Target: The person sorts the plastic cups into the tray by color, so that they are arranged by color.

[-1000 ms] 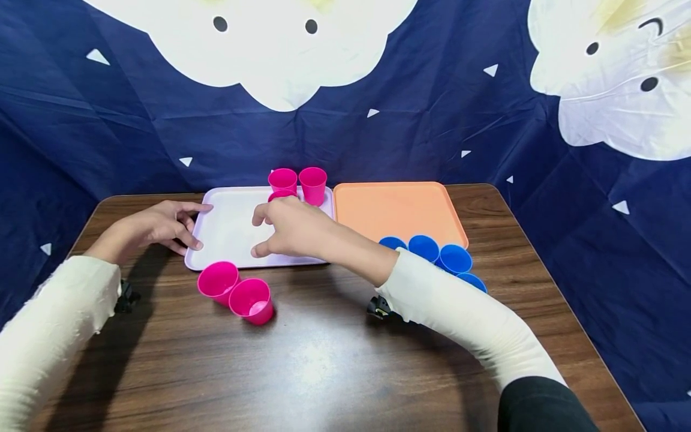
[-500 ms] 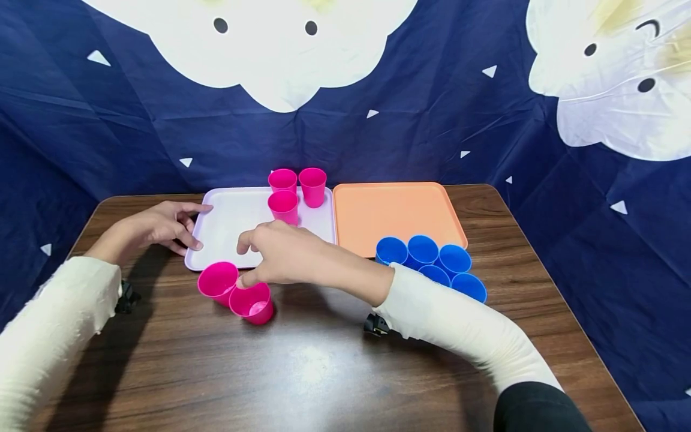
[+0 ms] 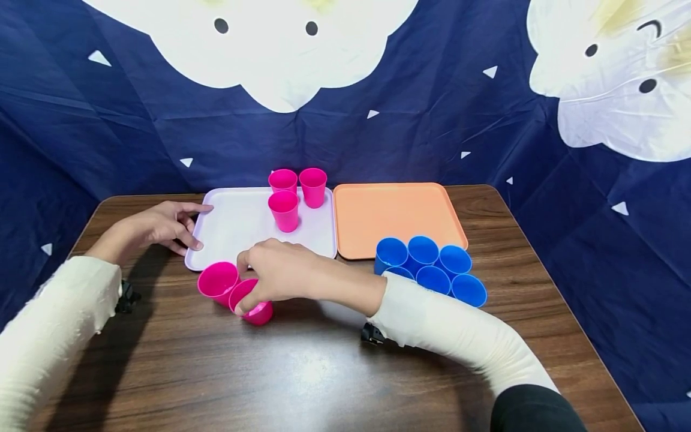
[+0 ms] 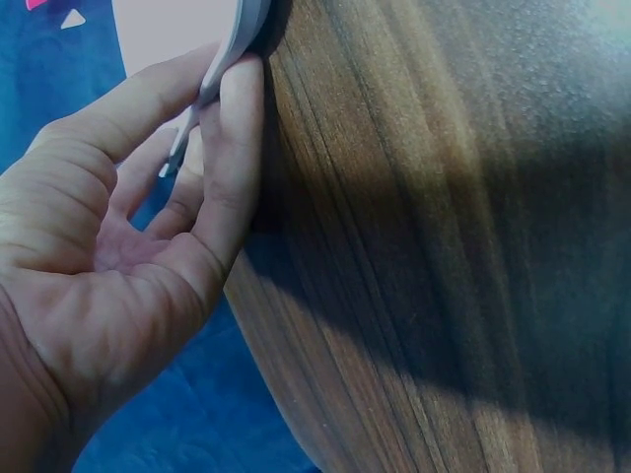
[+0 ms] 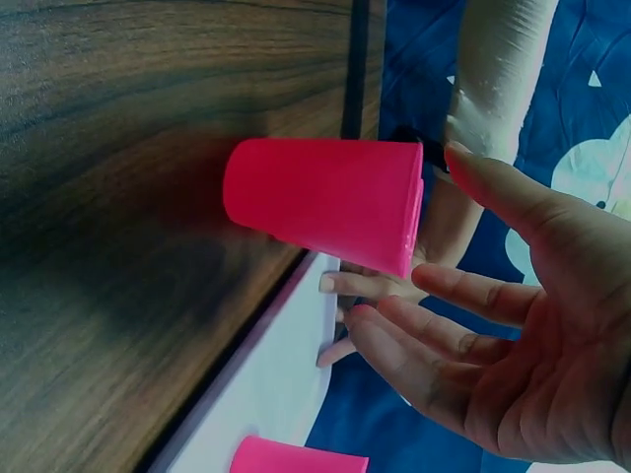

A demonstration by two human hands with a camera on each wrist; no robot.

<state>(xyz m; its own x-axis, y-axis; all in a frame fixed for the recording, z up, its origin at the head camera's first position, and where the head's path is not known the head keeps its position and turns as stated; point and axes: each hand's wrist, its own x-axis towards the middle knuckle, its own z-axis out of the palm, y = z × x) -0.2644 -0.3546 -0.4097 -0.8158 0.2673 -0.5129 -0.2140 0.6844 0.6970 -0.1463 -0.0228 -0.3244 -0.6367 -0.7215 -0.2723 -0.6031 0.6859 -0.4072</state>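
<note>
My left hand (image 3: 168,225) grips the left edge of the lilac tray (image 3: 232,225). In the left wrist view its thumb and fingers lie on either side of the tray's edge (image 4: 237,39). My right hand (image 3: 283,270) hovers over the nearer pink cup (image 3: 259,313), thumb and fingers spread around the rim. The right wrist view shows the fingertips right at that cup's mouth, the hand (image 5: 532,325) holding nothing. A second pink cup (image 3: 216,287) stands beside it, upright on the table. On the tray's right part stand three more pink cups, the nearest cup (image 3: 284,216) in front of the others.
An orange tray (image 3: 396,210) lies right of the lilac one. Several blue cups (image 3: 453,261) stand clustered at its front edge, close to the right forearm. Dark blue cloth (image 3: 345,144) hangs behind the wooden table (image 3: 302,384).
The right hand has moved back from the cups on the lilac tray, toward me, and down over the nearer pink cup. The left hand has kept its place on the tray.
</note>
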